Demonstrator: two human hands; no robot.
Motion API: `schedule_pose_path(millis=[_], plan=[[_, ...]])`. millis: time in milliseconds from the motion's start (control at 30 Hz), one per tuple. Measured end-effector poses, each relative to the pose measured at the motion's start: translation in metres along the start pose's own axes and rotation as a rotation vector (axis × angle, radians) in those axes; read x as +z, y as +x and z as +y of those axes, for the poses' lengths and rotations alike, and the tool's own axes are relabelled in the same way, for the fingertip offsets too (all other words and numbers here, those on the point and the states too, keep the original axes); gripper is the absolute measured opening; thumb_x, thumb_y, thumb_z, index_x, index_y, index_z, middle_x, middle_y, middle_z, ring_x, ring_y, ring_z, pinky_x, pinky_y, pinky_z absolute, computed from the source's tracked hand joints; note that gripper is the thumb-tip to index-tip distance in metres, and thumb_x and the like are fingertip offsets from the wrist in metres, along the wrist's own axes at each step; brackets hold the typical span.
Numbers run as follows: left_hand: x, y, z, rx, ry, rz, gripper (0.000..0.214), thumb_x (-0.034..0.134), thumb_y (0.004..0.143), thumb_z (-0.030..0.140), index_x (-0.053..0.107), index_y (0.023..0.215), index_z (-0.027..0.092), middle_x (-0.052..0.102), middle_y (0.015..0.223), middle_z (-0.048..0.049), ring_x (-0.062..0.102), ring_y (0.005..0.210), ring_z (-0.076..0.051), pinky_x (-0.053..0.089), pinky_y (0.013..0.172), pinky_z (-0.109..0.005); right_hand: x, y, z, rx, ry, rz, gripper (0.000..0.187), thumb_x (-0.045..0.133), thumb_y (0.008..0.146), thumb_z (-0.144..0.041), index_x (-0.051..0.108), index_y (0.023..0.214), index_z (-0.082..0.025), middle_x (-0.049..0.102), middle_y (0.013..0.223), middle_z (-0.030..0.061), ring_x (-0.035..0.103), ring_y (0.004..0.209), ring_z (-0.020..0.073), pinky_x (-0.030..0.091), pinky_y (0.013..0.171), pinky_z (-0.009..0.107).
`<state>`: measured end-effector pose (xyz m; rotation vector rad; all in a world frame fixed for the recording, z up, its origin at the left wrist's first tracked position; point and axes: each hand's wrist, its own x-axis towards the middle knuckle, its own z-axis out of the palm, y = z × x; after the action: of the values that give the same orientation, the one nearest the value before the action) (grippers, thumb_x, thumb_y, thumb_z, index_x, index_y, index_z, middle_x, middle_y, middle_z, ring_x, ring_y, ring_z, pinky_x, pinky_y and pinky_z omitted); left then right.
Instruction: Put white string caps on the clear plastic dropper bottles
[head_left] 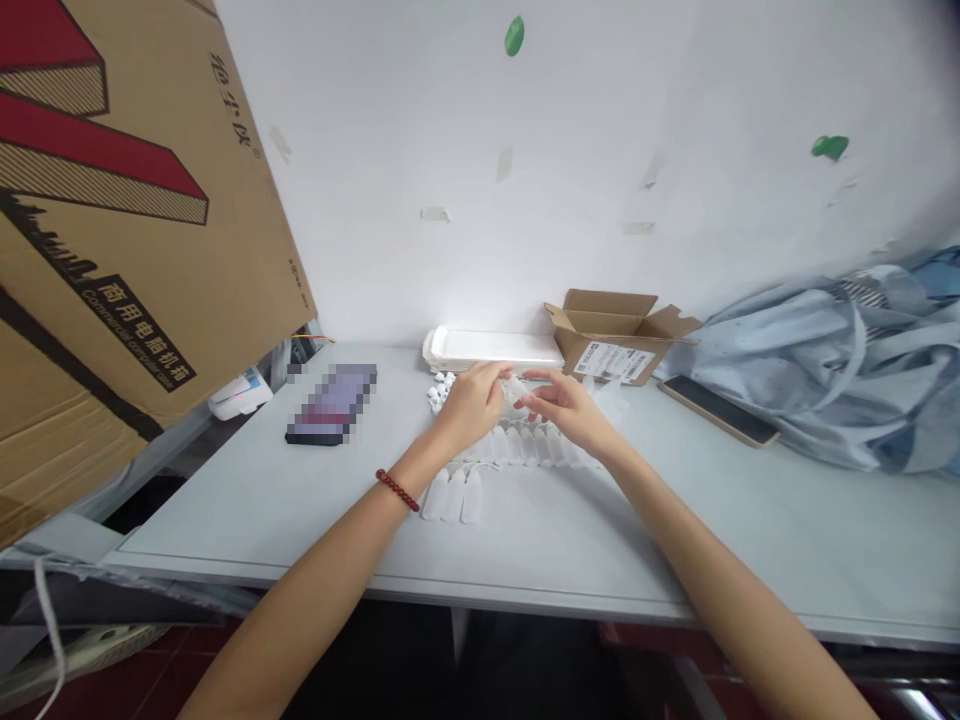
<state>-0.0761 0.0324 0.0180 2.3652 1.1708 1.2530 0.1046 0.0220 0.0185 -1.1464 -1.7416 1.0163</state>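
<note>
My left hand (472, 402) is closed around a small clear-white plastic piece (514, 390), held just above the table. From the other side, the thumb and fingers of my right hand (568, 408) pinch at the same piece; its exact kind is too small to make out. Below the hands lies a row of flat, translucent white tongue-shaped pieces (529, 446), partly hidden by my wrists. Nearer the front edge are three more tongue-shaped pieces (452, 496) side by side. A heap of small white plastic parts (439, 392) sits to the left of my left hand.
Behind the hands lie a stack of white trays (495, 347) and an open cardboard box (619, 350). A phone (720, 410) lies at right beside a pale blue fabric bundle (817, 370). A blurred dark device (334, 405) lies left, near a large carton (150, 250).
</note>
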Motion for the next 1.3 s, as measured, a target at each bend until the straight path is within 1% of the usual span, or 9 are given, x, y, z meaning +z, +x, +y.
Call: schedule_pose_path(millis=[167,400,567,733,900,1000,1100,1300], plan=[[-0.0009,0.0002,0.002,-0.024,-0.019,0.0,0.032,0.04,0.086,0.008,0.061,0.107,0.018,0.067,0.105,-0.0046,0.062,0.097,-0.016,0.05,0.083,-0.028,0.0004,-0.0011,-0.0036,-0.011,-0.024,-0.027,0.042,0.059,0.08,-0.034,0.052,0.12,-0.02,0.07,0.083,0.0042,0.062,0.066,0.0169,0.048,0.063,0.032],[0.0006,0.0,0.0009,0.023,-0.041,0.038,0.027,0.044,0.085,0.009,0.062,0.103,0.018,0.069,0.102,-0.0039,0.063,0.095,-0.015,0.05,0.081,-0.026,0.001,-0.002,-0.0029,-0.03,0.003,-0.052,0.042,0.06,0.079,-0.033,0.054,0.119,-0.02,0.069,0.081,0.0036,0.063,0.067,0.0175,0.049,0.064,0.033],[0.0016,-0.0001,0.0003,0.056,-0.065,0.077,0.026,0.049,0.083,0.007,0.063,0.1,0.019,0.071,0.1,-0.0029,0.065,0.091,-0.015,0.052,0.079,-0.027,0.0014,-0.003,-0.0043,-0.043,0.008,-0.062,0.046,0.061,0.079,-0.032,0.051,0.123,-0.02,0.067,0.075,0.0018,0.063,0.066,0.0174,0.048,0.065,0.033],[0.0027,0.0008,-0.0019,0.094,-0.071,0.123,0.025,0.052,0.081,0.006,0.066,0.096,0.019,0.071,0.096,-0.0027,0.065,0.089,-0.015,0.052,0.078,-0.028,0.0013,-0.0031,-0.0052,-0.045,0.014,-0.05,0.041,0.06,0.08,-0.031,0.053,0.119,-0.019,0.067,0.077,0.0029,0.062,0.065,0.0166,0.048,0.064,0.032],[0.0026,0.0014,-0.0017,0.086,-0.039,0.161,0.024,0.057,0.078,0.005,0.068,0.091,0.02,0.071,0.092,-0.0019,0.064,0.087,-0.015,0.051,0.08,-0.029,0.0008,-0.0032,-0.0055,-0.064,-0.008,-0.042,0.037,0.059,0.08,-0.032,0.054,0.114,-0.019,0.067,0.076,0.0026,0.061,0.061,0.0154,0.047,0.063,0.031],[0.0018,0.0014,-0.0003,0.083,-0.028,0.171,0.023,0.058,0.076,0.005,0.069,0.09,0.02,0.07,0.09,-0.0022,0.063,0.088,-0.016,0.051,0.079,-0.029,0.0018,-0.0032,-0.0046,-0.082,-0.026,-0.04,0.036,0.059,0.08,-0.033,0.054,0.113,-0.019,0.066,0.074,0.0021,0.061,0.062,0.0157,0.047,0.063,0.031],[0.0007,0.0014,0.0015,0.09,-0.042,0.168,0.022,0.059,0.076,0.005,0.069,0.09,0.019,0.071,0.09,-0.0026,0.064,0.088,-0.016,0.051,0.079,-0.029,0.0034,-0.003,-0.0034,-0.087,-0.024,-0.043,0.039,0.059,0.081,-0.033,0.051,0.116,-0.019,0.066,0.076,0.0024,0.062,0.062,0.016,0.047,0.064,0.031],[-0.0006,0.0013,0.0058,0.046,-0.153,0.141,0.019,0.058,0.078,0.008,0.069,0.088,0.019,0.073,0.087,-0.0007,0.066,0.072,-0.013,0.053,0.072,-0.026,0.0043,-0.0041,-0.0042,-0.094,-0.052,-0.055,0.043,0.057,0.082,-0.032,0.049,0.122,-0.018,0.067,0.077,0.0024,0.064,0.062,0.0171,0.048,0.067,0.033]])
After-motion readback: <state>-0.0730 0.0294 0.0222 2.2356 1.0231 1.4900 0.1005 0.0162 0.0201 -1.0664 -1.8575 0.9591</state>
